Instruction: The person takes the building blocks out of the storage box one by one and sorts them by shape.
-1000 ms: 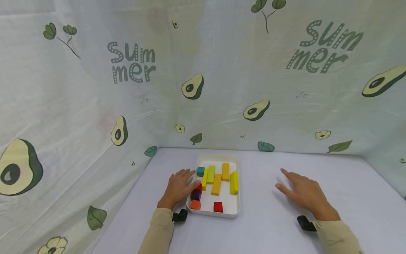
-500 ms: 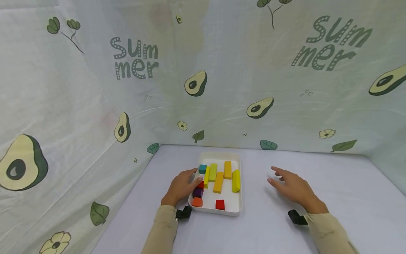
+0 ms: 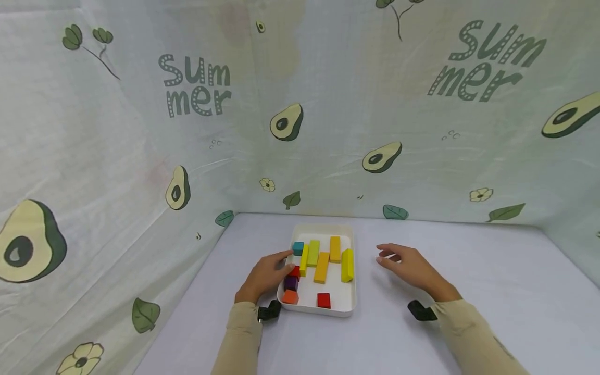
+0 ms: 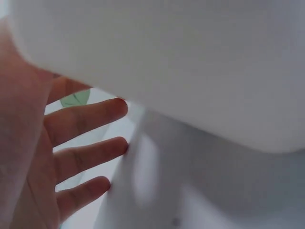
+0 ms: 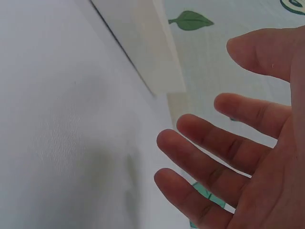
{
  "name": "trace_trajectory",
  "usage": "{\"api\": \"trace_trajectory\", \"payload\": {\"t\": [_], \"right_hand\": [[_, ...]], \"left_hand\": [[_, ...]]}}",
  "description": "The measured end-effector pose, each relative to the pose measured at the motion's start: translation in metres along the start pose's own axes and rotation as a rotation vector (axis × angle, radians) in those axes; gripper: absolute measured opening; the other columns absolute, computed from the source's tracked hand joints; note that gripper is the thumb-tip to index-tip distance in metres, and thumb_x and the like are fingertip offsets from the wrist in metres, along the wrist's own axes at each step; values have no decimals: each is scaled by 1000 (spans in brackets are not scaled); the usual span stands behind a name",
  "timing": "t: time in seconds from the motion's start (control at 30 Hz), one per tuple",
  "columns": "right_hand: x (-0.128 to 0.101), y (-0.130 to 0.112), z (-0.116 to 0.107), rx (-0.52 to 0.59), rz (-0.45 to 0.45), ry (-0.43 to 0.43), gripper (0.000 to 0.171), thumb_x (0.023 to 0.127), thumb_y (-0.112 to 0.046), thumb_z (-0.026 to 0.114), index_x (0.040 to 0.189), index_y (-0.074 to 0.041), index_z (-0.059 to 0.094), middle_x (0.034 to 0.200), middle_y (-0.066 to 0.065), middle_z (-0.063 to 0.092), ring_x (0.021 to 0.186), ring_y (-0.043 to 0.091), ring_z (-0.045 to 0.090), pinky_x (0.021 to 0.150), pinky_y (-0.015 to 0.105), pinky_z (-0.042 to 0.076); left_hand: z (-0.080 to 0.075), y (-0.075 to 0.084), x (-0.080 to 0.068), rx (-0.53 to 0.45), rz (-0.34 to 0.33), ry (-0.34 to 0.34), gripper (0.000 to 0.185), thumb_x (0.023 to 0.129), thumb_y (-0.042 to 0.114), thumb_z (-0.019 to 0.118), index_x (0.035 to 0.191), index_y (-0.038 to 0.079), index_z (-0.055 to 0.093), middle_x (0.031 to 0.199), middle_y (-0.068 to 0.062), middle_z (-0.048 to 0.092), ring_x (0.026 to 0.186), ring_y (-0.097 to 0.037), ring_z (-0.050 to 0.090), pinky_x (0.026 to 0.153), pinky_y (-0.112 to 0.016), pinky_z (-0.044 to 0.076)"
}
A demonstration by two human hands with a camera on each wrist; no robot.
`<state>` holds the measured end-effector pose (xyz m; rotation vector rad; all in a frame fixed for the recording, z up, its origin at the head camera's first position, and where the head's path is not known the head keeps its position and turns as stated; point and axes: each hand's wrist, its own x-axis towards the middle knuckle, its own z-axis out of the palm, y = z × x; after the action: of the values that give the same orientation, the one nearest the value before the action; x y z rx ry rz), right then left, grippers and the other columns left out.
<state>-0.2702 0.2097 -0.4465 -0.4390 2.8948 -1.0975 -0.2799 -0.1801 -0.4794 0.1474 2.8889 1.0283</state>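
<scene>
In the head view a shallow white tray [image 3: 338, 311] lies on the table with coloured blocks in it. My left hand [image 3: 263, 276] is at its left side, thumb and index finger reaching over the rim near a red block [image 3: 295, 272]. The left wrist view shows the other fingers [image 4: 90, 157] spread and fairly straight outside the tray wall [image 4: 190, 71], which hides the thumb tip. Right of the tray hovers my right hand [image 3: 410, 268], holding nothing, its fingers [image 5: 205, 167] loosely bent and apart in the right wrist view.
The tray also holds a teal cube [image 3: 298, 248], a purple block [image 3: 291, 283], an orange block [image 3: 290, 297], another red block [image 3: 324, 300] and several yellow and orange bars [image 3: 321, 268]. A printed cloth [image 3: 328, 172] borders the table [image 3: 375, 344] behind and at left.
My right hand has moved left toward the tray, and its fingers have bent a little more. The left hand stays at the tray rim; the blocks have not moved in the tray.
</scene>
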Motion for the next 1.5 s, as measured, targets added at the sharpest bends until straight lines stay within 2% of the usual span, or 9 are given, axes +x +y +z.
{"api": "trace_trajectory", "payload": {"t": [0.2, 0.4, 0.67, 0.87, 1.03, 1.2, 1.33, 1.5], "right_hand": [[13, -17, 8, 50, -9, -24, 55, 96, -45, 64, 137, -8, 60, 129, 8, 65, 106, 25, 62, 84, 41, 56], [23, -31, 15, 57, 0, -48, 49, 96, -35, 67, 137, -8, 61, 132, 11, 63, 109, 25, 62, 88, 45, 56], [32, -41, 19, 59, -41, -59, 47, 93, -24, 70, 136, -8, 61, 133, 14, 61, 117, 33, 58, 93, 48, 54], [39, -48, 23, 55, -35, -115, 49, 90, -22, 73, 136, -9, 61, 136, 14, 59, 121, 35, 55, 96, 51, 52], [45, -54, 26, 25, -52, -149, 51, 89, -22, 75, 136, -9, 61, 135, 14, 59, 120, 34, 54, 96, 52, 52], [48, -59, 29, -4, -22, -187, 53, 88, -24, 76, 137, -12, 61, 137, 14, 57, 121, 34, 52, 99, 53, 49], [49, -63, 31, -91, -10, -219, 58, 85, -29, 79, 138, -15, 61, 141, 10, 55, 125, 33, 49, 103, 56, 45], [50, -67, 33, -192, -8, -250, 60, 81, -34, 84, 135, -18, 64, 139, 3, 57, 119, 26, 47, 102, 52, 47]], "left_hand": [[-5, -3, 5, -46, -6, -54, 56, 93, 53, 64, 146, 37, 53, 151, -3, 49, 141, -33, 40, 109, -63, 35], [-11, -8, 3, -98, -14, -118, 58, 92, 54, 64, 146, 38, 52, 152, -6, 48, 141, -37, 38, 108, -68, 32], [-16, -11, 4, -157, -20, -160, 59, 90, 56, 66, 145, 40, 52, 151, -4, 48, 142, -36, 36, 110, -67, 30], [-17, -15, 4, -204, -10, -197, 61, 89, 54, 68, 146, 41, 51, 153, -3, 46, 144, -35, 33, 110, -68, 29], [-16, -18, 6, -214, -8, -198, 61, 89, 55, 68, 146, 42, 51, 153, -3, 47, 144, -35, 33, 109, -68, 30], [-16, -18, 7, -211, -11, -190, 61, 89, 55, 68, 146, 41, 51, 152, -4, 47, 143, -36, 34, 109, -68, 30], [-15, -17, 7, -213, -6, -185, 61, 90, 54, 67, 146, 40, 51, 152, -5, 47, 143, -36, 35, 109, -68, 31], [-13, -19, 5, -219, -3, -183, 64, 88, 56, 68, 147, 40, 50, 154, -4, 45, 144, -35, 34, 108, -68, 31]]}}
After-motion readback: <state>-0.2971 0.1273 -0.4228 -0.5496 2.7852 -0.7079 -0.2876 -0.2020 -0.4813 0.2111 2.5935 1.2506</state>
